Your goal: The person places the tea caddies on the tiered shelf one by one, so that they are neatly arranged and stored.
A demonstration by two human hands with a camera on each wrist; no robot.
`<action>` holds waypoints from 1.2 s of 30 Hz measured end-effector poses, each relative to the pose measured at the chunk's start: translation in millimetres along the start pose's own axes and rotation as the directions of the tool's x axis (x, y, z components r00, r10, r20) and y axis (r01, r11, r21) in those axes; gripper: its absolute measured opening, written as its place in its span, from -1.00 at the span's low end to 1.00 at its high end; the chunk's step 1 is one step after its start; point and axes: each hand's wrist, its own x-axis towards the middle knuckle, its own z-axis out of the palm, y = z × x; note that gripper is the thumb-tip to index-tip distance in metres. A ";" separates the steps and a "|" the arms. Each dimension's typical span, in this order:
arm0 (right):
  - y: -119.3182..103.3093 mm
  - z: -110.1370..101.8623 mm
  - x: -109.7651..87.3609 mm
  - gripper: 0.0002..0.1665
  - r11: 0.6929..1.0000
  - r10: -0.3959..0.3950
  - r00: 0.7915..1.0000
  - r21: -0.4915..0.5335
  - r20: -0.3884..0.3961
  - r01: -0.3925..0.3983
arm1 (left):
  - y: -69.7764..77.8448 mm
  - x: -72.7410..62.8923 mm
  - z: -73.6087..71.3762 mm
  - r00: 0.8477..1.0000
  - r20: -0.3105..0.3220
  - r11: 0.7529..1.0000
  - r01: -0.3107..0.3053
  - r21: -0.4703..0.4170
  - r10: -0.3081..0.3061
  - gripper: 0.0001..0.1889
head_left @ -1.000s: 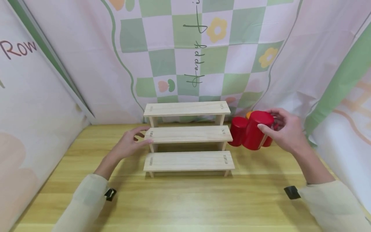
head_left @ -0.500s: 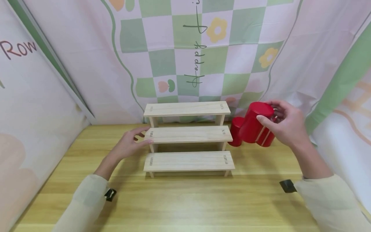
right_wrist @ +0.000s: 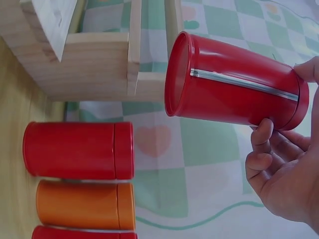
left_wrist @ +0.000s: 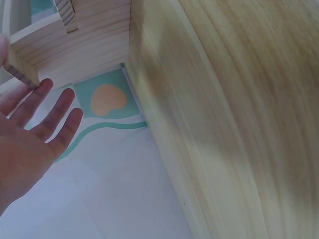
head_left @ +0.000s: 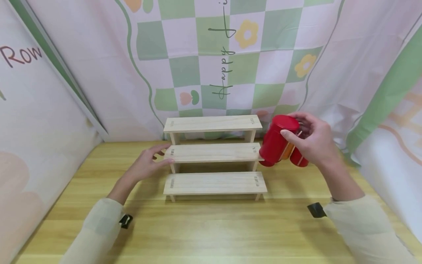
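My right hand [head_left: 314, 141] holds a red tin canister [head_left: 278, 139] near its lid, thumb and fingers on either side. The canister is tilted and raised off the table, its lower end beside the right end of the middle tier. A pale wooden three-tier stand [head_left: 214, 153] occupies the middle of the table. With thumb and index finger, my left hand [head_left: 148, 161] pinches the left end of its middle board; the other fingers extend freely in the left wrist view. Below the held canister, the right wrist view has a red canister [right_wrist: 77, 150], an orange canister [right_wrist: 82, 204] and another red one [right_wrist: 82, 233] in a row.
The wooden table [head_left: 211, 231] extends in front of the stand. Behind it hangs a checked green and white cloth [head_left: 214, 69]. More cloth walls [head_left: 43, 102] close in the left and right sides.
My right hand has lifted the red canister and shifted it left toward the stand, tilting it more. The left hand has stayed at the middle board.
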 end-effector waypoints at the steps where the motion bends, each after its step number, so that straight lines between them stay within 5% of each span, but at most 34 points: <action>1: -0.7 1.8 0.3 -0.46 1.000 -0.001 1.000 0.005 0.003 0.001 | 0.0 0.1 -0.1 1.000 0.001 1.000 0.002 0.001 -0.002 -0.35; 36: -28.9 55.7 12.1 -0.41 0.988 -0.112 0.989 0.117 0.099 0.101 | 0.2 -0.5 -0.5 1.000 0.003 0.999 -0.008 0.031 0.008 -0.34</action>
